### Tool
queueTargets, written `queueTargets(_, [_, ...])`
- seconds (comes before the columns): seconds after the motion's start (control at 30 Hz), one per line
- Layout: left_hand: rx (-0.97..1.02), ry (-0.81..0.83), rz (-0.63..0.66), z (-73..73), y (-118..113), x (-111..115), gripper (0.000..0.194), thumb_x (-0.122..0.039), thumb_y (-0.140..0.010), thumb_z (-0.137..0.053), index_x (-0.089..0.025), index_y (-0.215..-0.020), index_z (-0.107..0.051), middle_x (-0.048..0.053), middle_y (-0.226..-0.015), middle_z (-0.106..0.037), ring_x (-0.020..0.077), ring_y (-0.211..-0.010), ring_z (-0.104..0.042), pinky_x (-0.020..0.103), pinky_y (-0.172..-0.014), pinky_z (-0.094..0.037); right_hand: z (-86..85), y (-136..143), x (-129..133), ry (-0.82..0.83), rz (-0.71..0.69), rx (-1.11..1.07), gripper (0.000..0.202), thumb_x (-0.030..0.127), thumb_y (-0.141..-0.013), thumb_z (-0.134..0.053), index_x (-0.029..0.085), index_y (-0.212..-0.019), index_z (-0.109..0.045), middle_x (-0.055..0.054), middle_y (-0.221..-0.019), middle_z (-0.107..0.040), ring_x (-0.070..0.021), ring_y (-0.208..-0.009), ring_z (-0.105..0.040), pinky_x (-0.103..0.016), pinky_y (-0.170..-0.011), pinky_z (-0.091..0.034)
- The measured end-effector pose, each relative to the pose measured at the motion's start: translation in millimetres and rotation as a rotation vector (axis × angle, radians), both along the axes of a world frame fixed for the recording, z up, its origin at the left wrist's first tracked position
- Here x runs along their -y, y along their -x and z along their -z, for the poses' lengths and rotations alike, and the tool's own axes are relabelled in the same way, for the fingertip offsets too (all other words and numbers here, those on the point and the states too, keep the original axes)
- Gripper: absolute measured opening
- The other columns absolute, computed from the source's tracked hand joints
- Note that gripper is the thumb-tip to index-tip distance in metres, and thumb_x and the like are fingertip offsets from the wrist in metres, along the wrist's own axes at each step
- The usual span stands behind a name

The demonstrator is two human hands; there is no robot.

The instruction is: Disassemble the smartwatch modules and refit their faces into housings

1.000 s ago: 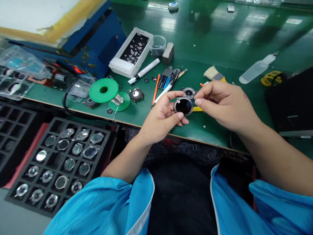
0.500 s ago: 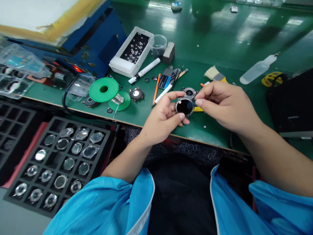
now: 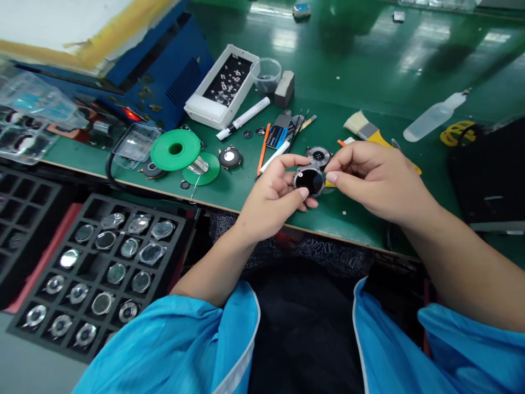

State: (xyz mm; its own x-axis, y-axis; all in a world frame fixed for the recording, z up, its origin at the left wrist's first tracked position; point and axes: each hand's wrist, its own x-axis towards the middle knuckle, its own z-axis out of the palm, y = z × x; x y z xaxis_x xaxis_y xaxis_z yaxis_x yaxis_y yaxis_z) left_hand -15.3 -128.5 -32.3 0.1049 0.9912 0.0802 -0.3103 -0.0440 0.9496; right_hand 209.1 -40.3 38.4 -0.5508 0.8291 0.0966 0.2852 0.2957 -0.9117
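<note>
My left hand (image 3: 273, 200) holds a round watch face (image 3: 308, 181) with a dark screen, its thumb on the lower left rim and fingers behind. A small pale dot with red sits on the screen's upper left. Just above the face is a round watch back (image 3: 319, 155) with a dark centre, touched by my left index finger. My right hand (image 3: 369, 178) is at the right edge of the watch, thumb and index finger pinched together; what lies between them, if anything, is too small to make out.
A green solder spool (image 3: 175, 149), a white parts box (image 3: 209, 112), a marker (image 3: 246, 116), an orange stick (image 3: 263, 149), a brush (image 3: 363, 126) and a clear bottle (image 3: 430, 120) lie on the green table (image 3: 324, 98). A foam tray (image 3: 92, 219) of watches is lower left.
The right hand has shifted slightly left, its fingertips closer to the watch rim. The camera view has moved a little. The left hand keeps its hold on the watch face.
</note>
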Motion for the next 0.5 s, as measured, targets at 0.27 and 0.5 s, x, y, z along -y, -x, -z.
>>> queueTargets(0.27, [0.094, 0.079, -0.053, -8.4, -2, -4, 0.049, -0.038, -0.101, -0.096, -0.025, -0.138, -0.066, -0.002, -0.106, -0.080, 0.0138, -0.077, -0.088, 0.017, -0.057, -0.060, -2.9, -1, 3, 0.016, -0.074, -0.006, 0.009, 0.032, -0.092, -0.087, 0.024, -0.092, -0.083, 0.001, -0.081, -0.074, -0.0153, -0.069, -0.060, -0.034, -0.063, -0.042])
queueTargets(0.5, [0.091, 0.156, -0.081, -15.6, -4, -5, 0.041, -0.040, -0.100, -0.092, -0.025, -0.123, -0.062, -0.004, -0.099, -0.077, 0.0139, -0.070, -0.086, 0.016, -0.051, -0.056, -4.0, -4, 4, 0.018, -0.107, 0.042, 0.004, 0.029, -0.098, -0.086, 0.028, -0.094, -0.083, -0.001, -0.083, -0.074, -0.0201, -0.072, -0.060, -0.040, -0.066, -0.044])
